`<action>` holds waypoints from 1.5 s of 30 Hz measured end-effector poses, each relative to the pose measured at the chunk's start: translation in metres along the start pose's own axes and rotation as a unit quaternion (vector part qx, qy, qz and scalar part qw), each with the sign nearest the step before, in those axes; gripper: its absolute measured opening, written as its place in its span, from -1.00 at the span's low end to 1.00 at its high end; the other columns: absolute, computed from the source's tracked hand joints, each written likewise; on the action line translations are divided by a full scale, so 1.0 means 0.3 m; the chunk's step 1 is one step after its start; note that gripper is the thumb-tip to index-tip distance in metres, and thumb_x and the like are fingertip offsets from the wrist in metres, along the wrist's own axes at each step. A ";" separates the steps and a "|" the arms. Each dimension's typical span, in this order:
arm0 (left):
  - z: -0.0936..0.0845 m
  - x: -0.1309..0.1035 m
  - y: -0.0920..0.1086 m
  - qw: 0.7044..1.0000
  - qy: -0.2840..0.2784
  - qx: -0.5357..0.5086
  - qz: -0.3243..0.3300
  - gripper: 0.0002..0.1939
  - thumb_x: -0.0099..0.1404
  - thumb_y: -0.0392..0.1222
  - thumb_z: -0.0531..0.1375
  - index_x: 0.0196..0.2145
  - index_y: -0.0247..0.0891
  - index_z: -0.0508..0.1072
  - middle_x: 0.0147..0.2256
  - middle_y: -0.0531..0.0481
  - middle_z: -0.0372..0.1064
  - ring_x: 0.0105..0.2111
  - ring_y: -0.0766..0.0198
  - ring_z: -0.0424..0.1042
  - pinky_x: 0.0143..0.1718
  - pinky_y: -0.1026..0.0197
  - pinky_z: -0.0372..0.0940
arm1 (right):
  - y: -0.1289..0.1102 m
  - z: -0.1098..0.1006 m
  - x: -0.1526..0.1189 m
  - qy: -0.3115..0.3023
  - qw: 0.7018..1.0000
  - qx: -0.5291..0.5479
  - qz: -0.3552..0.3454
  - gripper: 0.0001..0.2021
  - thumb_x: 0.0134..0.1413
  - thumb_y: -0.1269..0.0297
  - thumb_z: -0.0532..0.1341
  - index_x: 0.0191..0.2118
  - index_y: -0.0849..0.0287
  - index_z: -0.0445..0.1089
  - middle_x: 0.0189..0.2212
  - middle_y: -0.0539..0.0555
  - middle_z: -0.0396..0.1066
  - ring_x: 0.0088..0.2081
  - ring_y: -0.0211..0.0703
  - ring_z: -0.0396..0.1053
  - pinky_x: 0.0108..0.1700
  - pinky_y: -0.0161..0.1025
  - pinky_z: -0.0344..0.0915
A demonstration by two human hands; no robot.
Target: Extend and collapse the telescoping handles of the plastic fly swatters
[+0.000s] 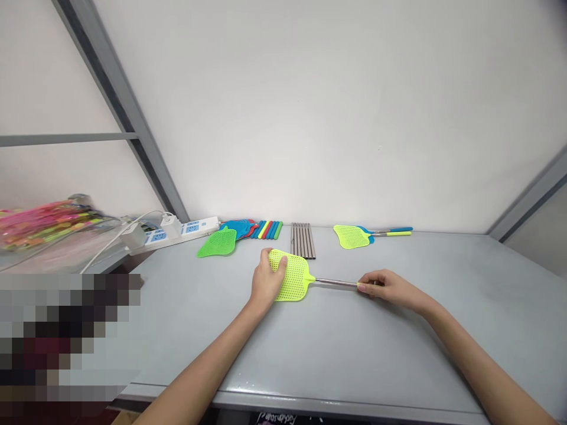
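At a grey table (pixel 336 342) before a white wall (pixel 332 106): holds a yellow-green swatter (pixel 305 280) at the table's middle, gripping the mesh head (pixel 295 284) with the left hand (pixel 266 280), thumb on top, and pinching the free end of its metal rod (pixel 335 282) with the right hand (pixel 390 287); includes, beyond, a row of bare metal rods (pixel 303 241); to the left, coloured handles (pixel 268 229), a green swatter head (pixel 218 242) and a power strip (pixel 193 229); to the right, two assembled swatters (pixel 352 237)

The left hand (pixel 267 277) holds a yellow swatter head (pixel 295 283). At its three o'clock, the right hand (pixel 388 287) pinches the metal rod (pixel 335 282). Tubes (pixel 303 241) lie toward one o'clock.
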State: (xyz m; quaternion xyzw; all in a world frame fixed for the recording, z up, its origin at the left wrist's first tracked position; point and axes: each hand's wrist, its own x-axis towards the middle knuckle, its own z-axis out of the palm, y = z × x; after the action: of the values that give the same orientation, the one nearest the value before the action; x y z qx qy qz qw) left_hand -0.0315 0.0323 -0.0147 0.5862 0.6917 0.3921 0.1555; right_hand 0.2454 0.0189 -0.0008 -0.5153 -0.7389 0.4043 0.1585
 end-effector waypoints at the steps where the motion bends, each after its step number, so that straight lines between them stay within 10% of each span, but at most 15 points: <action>1: 0.002 -0.001 -0.001 1.000 -0.002 0.000 0.000 -0.65 0.16 0.01 -0.01 -0.14 -0.20 0.17 -0.34 -0.06 0.37 -0.31 0.14 0.38 -0.34 0.20 0.22 | -0.002 0.002 0.000 -0.001 1.000 -0.002 -0.001 -0.64 -0.04 -0.01 0.04 -0.46 0.20 0.36 -0.57 -0.01 0.18 -0.53 -0.29 0.06 -0.52 -0.34 -0.01; 45: 0.010 0.001 -0.006 0.999 -0.043 -0.008 0.004 -0.66 0.15 0.00 0.02 -0.16 -0.23 0.17 -0.36 -0.06 0.35 -0.31 0.15 0.37 -0.32 0.20 0.21 | 0.017 0.030 0.028 0.043 0.995 -0.090 0.007 -0.62 -0.10 -0.06 0.07 -0.58 0.20 0.21 -0.62 -0.06 0.06 -0.57 -0.32 0.00 -0.57 -0.35 -0.10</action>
State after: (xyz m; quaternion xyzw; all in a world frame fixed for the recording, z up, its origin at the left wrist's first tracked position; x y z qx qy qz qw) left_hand -0.0308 0.0337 -0.0180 0.6037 0.6789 0.3730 0.1883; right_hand 0.2394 0.0232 -0.0118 -0.5494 -0.7610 0.3149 0.1408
